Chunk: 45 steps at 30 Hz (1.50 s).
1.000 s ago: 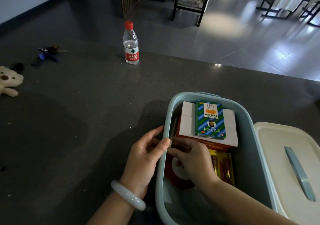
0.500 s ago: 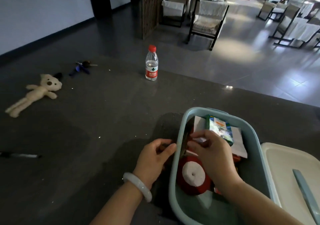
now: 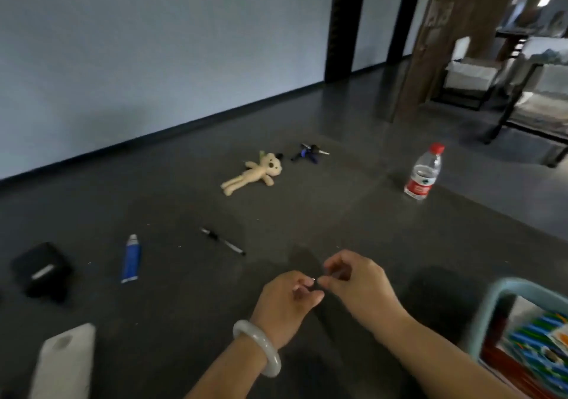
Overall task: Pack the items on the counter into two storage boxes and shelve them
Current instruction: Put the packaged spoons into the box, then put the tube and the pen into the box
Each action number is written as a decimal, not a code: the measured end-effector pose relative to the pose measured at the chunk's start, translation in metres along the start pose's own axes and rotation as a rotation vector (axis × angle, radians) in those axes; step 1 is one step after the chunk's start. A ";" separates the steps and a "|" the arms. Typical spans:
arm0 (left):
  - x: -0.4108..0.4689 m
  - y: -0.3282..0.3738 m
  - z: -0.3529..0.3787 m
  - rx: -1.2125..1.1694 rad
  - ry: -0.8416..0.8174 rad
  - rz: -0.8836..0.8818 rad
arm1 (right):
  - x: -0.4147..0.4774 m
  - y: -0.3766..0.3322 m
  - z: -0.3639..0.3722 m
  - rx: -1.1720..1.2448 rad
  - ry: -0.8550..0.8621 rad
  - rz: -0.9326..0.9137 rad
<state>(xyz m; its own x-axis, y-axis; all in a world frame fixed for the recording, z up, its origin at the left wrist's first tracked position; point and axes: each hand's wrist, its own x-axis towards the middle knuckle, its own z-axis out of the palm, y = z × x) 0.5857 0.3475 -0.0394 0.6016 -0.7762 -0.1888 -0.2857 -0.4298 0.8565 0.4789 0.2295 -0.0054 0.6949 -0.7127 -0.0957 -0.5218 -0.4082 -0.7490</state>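
My left hand (image 3: pixel 287 305), with a pale bangle on its wrist, and my right hand (image 3: pixel 353 278) hover over the dark counter (image 3: pixel 184 306), left of the pale blue storage box (image 3: pixel 491 303). Both have loosely curled fingers whose tips meet, and I see nothing held between them. The box sits at the lower right edge of view, with a green-and-blue striped carton (image 3: pixel 544 346) lying on a red pack inside. Loose on the counter lie a plush bear (image 3: pixel 255 172), keys (image 3: pixel 309 152), a water bottle (image 3: pixel 422 172), a pen (image 3: pixel 222 241) and a blue tube (image 3: pixel 131 258).
A black case (image 3: pixel 41 271) stands at the far left. A white flat object (image 3: pixel 64 365) lies at the lower left corner. Beyond the counter's far edge are a grey wall, a wooden pillar and chairs on a tiled floor.
Both hands have come out of the storage box and moved left over the counter. The view has swung left, bringing the pen, tube and black case into sight.
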 end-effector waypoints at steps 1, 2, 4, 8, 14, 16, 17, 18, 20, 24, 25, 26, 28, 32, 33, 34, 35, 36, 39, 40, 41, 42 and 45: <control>-0.002 -0.007 -0.013 0.028 0.040 -0.022 | 0.008 -0.010 0.014 -0.004 -0.052 -0.027; -0.003 -0.015 -0.025 0.059 0.083 -0.040 | 0.015 -0.019 0.027 -0.015 -0.097 -0.058; -0.006 -0.032 -0.050 0.129 0.178 -0.063 | 0.030 -0.034 0.053 -0.041 -0.170 -0.109; -0.005 -0.062 -0.095 0.255 0.304 -0.142 | 0.061 -0.057 0.099 -0.011 -0.264 -0.125; 0.009 -0.104 -0.146 0.456 0.436 -0.297 | 0.109 -0.077 0.159 -0.073 -0.318 -0.098; 0.015 -0.117 -0.162 0.553 0.513 -0.350 | 0.124 -0.079 0.173 -0.159 -0.280 -0.089; 0.017 -0.123 -0.169 0.579 0.542 -0.384 | 0.130 -0.079 0.179 -0.217 -0.252 -0.085; 0.020 -0.129 -0.175 0.590 0.564 -0.419 | 0.136 -0.078 0.183 -0.269 -0.226 -0.078; 0.024 -0.141 -0.187 0.588 0.592 -0.484 | 0.144 -0.075 0.189 -0.321 -0.203 -0.053; 0.027 -0.159 -0.199 0.527 0.594 -0.553 | 0.150 -0.068 0.202 -0.289 -0.176 -0.054; 0.027 -0.162 -0.199 0.510 0.592 -0.555 | 0.150 -0.068 0.205 -0.263 -0.161 -0.061; 0.027 -0.164 -0.200 0.496 0.593 -0.556 | 0.149 -0.068 0.208 -0.243 -0.151 -0.065; 0.025 -0.169 -0.199 0.461 0.598 -0.564 | 0.146 -0.072 0.215 -0.224 -0.155 -0.071; 0.027 -0.177 -0.198 0.318 0.648 -0.587 | 0.139 -0.082 0.235 -0.142 -0.211 -0.090; 0.029 -0.179 -0.199 0.283 0.658 -0.603 | 0.136 -0.085 0.241 -0.118 -0.217 -0.086; 0.031 -0.180 -0.202 0.267 0.661 -0.628 | 0.134 -0.088 0.248 -0.093 -0.220 -0.079; 0.033 -0.181 -0.205 0.270 0.657 -0.654 | 0.131 -0.090 0.254 -0.067 -0.222 -0.066; 0.037 -0.182 -0.208 0.285 0.652 -0.674 | 0.128 -0.091 0.258 -0.050 -0.224 -0.052; 0.048 -0.183 -0.219 0.296 0.671 -0.666 | 0.123 -0.092 0.263 -0.025 -0.220 -0.027; 0.052 -0.183 -0.221 0.288 0.669 -0.662 | 0.124 -0.092 0.262 -0.011 -0.225 -0.021; 0.057 -0.183 -0.224 0.282 0.654 -0.667 | 0.124 -0.092 0.261 0.003 -0.232 -0.014; 0.060 -0.183 -0.227 0.272 0.634 -0.682 | 0.124 -0.092 0.259 0.015 -0.238 -0.005; 0.066 -0.180 -0.231 0.196 0.585 -0.734 | 0.122 -0.092 0.253 0.070 -0.236 0.043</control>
<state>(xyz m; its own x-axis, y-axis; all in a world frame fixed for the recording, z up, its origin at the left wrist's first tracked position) 0.8497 0.4801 -0.0948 0.9424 0.0484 -0.3311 0.2232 -0.8280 0.5143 0.7368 0.3238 -0.1140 0.7733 -0.5725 -0.2725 -0.5236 -0.3343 -0.7836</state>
